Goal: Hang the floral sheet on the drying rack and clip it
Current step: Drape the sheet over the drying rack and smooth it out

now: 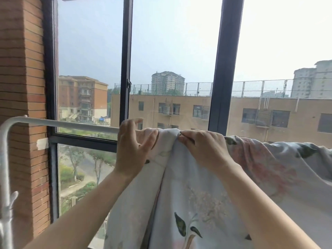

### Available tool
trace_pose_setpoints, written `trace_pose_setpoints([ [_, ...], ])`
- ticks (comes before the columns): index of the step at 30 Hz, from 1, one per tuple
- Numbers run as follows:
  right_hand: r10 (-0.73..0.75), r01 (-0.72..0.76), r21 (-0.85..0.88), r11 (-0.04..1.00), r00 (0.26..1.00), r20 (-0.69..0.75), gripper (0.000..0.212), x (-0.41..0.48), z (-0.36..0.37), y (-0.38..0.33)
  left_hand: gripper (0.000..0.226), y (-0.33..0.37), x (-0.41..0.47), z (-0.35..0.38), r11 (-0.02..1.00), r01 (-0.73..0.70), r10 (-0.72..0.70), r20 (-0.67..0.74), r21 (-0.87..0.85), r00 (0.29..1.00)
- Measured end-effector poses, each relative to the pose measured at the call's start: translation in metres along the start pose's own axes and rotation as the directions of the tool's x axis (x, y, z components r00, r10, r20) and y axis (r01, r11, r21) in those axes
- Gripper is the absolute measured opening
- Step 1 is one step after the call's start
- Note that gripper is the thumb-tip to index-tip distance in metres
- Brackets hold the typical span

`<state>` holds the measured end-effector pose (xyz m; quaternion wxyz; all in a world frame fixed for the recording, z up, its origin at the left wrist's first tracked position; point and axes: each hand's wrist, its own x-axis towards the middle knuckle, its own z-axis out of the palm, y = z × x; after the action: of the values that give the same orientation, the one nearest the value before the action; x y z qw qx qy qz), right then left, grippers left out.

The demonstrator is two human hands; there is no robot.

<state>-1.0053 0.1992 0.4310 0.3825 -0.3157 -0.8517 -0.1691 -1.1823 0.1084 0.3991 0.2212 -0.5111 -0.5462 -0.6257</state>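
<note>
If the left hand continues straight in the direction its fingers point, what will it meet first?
Probably the floral sheet bunched over the white rail; the left hand is right at its edge. Depth is unclear.

White tubular drying rack (71, 124): upright post at far left, curved corner, top bar running level toward the right. Draped directly over the bar from mid-frame rightward, a floral sheet (197, 194), bunched along the top, hanging down in front.
</note>
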Motion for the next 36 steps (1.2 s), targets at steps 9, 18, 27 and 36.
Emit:
trace_pose_setpoints([
  [9, -0.013, 0.013, -0.004, 1.000, 1.000, 0.006, 0.035, 0.003, 0.004, -0.006, 0.084, -0.024, -0.078, 0.004, 0.921, 0.384, -0.387, 0.234, 0.062, 0.892],
  [18, -0.007, 0.007, 0.016, 1.000, 0.999, 0.034, 0.034, 0.001, -0.002, 0.005, 0.021, 0.000, -0.038, -0.034, 0.916, 0.364, -0.326, 0.214, -0.170, 0.921],
  [27, 0.105, -0.107, 0.079, 0.991, 0.994, 0.033, 0.034, 0.002, -0.013, -0.001, 0.035, 0.014, 0.098, -0.030, 0.987, 0.090, -0.109, 0.144, 0.134, 0.984],
  [36, 0.378, -0.380, 0.032, 0.925, 0.925, 0.049, 0.029, 0.007, -0.024, 0.043, 0.048, -0.019, 0.101, 0.011, 0.773, 0.097, -0.467, 0.461, 0.626, 0.755],
])
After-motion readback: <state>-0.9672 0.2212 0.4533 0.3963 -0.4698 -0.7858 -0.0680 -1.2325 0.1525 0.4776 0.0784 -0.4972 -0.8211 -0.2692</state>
